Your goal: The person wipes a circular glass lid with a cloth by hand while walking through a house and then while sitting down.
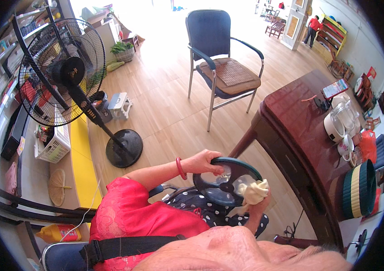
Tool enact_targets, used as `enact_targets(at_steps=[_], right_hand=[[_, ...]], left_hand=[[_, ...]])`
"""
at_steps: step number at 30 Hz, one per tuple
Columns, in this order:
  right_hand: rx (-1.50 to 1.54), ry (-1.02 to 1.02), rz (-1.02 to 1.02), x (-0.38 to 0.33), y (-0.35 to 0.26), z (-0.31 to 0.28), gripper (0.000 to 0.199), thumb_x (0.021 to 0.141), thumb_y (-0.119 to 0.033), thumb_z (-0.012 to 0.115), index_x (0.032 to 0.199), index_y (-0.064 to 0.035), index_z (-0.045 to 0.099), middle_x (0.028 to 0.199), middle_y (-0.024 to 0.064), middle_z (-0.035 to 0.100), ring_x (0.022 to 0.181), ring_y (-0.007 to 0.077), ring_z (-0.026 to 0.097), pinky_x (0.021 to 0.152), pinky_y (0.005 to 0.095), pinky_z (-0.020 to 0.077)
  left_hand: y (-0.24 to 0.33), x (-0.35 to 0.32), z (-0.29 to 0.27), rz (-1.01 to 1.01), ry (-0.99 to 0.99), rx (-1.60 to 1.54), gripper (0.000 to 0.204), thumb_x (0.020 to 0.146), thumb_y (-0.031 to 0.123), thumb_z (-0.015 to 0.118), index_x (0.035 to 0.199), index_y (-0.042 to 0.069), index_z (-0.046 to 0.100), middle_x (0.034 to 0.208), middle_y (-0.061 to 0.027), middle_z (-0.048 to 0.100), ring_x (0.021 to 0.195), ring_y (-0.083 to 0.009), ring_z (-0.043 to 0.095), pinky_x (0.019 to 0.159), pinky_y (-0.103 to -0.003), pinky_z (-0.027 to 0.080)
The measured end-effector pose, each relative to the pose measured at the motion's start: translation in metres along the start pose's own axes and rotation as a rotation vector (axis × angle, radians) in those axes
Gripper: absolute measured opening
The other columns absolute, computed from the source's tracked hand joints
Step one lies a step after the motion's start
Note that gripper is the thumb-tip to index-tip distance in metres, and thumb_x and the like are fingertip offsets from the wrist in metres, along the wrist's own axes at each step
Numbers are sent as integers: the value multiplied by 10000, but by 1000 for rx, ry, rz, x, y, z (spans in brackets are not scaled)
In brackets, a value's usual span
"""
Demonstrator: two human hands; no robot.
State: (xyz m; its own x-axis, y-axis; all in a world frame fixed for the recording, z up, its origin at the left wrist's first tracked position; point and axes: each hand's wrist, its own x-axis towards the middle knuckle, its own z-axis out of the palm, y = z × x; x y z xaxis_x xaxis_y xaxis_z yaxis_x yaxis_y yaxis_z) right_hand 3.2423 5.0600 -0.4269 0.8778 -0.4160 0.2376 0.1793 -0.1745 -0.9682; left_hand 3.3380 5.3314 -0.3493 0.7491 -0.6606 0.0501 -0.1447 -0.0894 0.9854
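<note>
My left hand, with a red bangle at the wrist, grips the upper left edge of a round dark-rimmed glass lid. The lid is tilted above my lap, and shiny reflections show on its see-through face. My right hand is closed on a bunched cream cloth, which lies against the lid's right side. Part of my right hand is hidden by the cloth. Black polka-dot trousers show beneath the lid.
A dark wooden table stands at my right, bearing a phone, a white appliance and mugs. Ahead is a blue armchair. A standing fan and shelves are at left. Far off stands another person.
</note>
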Motion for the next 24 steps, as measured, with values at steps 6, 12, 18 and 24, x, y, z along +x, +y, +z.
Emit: enact_targets(at_steps=[6, 12, 18, 24], right_hand=[[-612, -401, -441, 20, -99, 19, 374, 708, -95, 685, 1065, -105, 574, 901, 116, 604, 831, 332, 611, 687, 400, 496], [-382, -64, -335, 11, -15, 17, 369, 737, -122, 693, 1077, -68, 560, 944, 100, 605, 876, 278, 612, 745, 369, 489], [-41, 143, 139, -43, 75, 14, 363, 769, -148, 686, 1088, -37, 554, 1058, 51, 581, 968, 166, 556, 884, 335, 436], [-184, 40, -101, -11, 23, -15, 382, 757, -128, 686, 1105, -37, 560, 1091, 94, 600, 996, 202, 581, 892, 340, 439]], left_hand=[[-3, -5, 12, 55, -95, 368, 263, 797, 254, 696, 919, 29, 632, 708, -168, 628, 618, -235, 621, 583, -351, 476], [-17, -6, 12, -106, -21, 159, 261, 795, 226, 702, 938, 16, 645, 748, -111, 675, 660, -158, 651, 620, -302, 510], [-23, 1, 13, -176, 54, -17, 234, 809, 202, 698, 946, 19, 648, 768, -48, 678, 687, -98, 638, 628, -257, 517], [-13, -4, 12, -95, 84, 3, 238, 812, 209, 704, 962, 31, 652, 740, -24, 654, 660, -86, 597, 613, -255, 500]])
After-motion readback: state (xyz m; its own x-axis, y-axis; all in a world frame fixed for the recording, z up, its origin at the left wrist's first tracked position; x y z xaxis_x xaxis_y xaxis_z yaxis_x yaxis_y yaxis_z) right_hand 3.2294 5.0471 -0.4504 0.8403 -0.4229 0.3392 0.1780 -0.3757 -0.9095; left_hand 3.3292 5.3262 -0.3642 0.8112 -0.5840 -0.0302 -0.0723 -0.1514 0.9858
